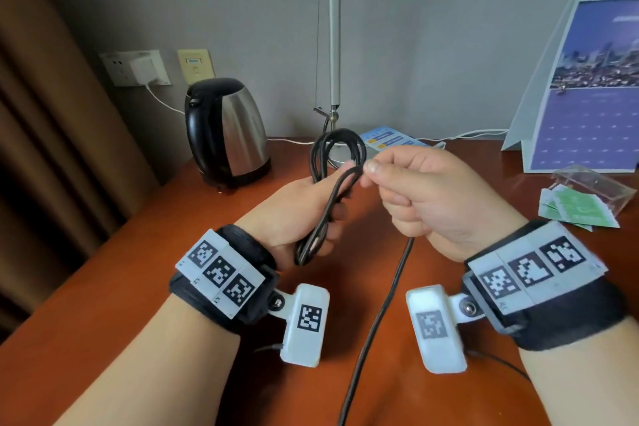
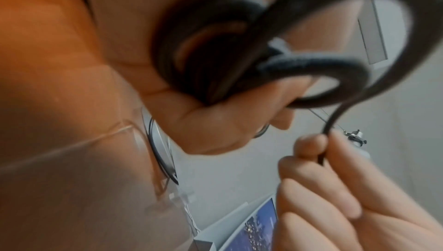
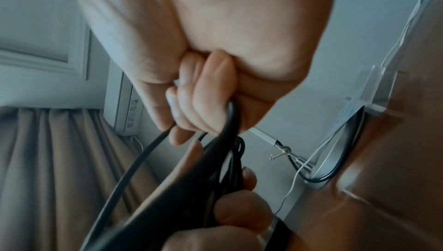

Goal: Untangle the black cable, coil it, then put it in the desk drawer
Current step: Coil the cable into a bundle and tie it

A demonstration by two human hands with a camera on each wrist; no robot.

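Your left hand (image 1: 304, 214) gripped round loops of braided black cable (image 1: 337, 162) | your right hand (image 1: 425, 197) pinched its loose strand — over the glossy wooden desk (image 1: 121, 287); steel kettle (image 1: 226, 131) behind

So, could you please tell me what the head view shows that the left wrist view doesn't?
Only the head view shows the kettle, the wall sockets, the green packets and the black cable's loose length trailing over the desk toward the viewer. Only the left wrist view shows the cable's braided texture close up. Both show the left hand gripping the coiled loops, the right hand pinching the cable, and the calendar.
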